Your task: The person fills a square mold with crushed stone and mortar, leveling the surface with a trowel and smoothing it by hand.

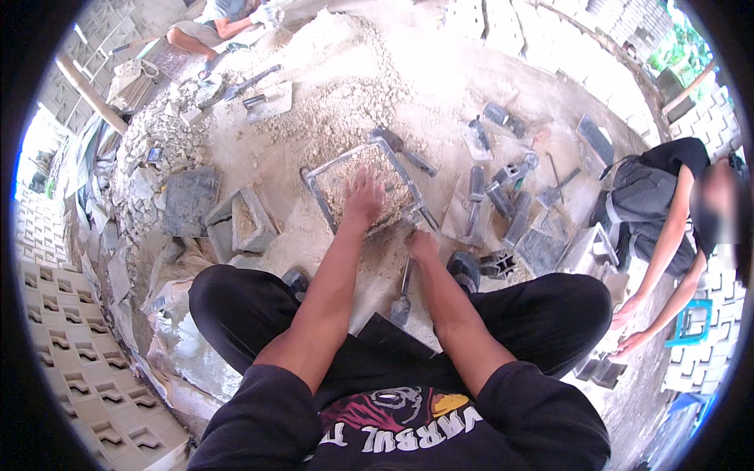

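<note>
The left grip point(365, 198) is flat, fingers spread, on the crumbly mix point(397, 176) inside the square frame point(318, 196). The right grip point(423, 245) is just beside the frame's near corner; I can't tell if it holds anything. A dark slab point(191, 201) lies left of the frame.

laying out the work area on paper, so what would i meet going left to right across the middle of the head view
Pale blocks → dark square slab → left hand over the square frame → right hand → cluster of dark tools → another person.
</note>
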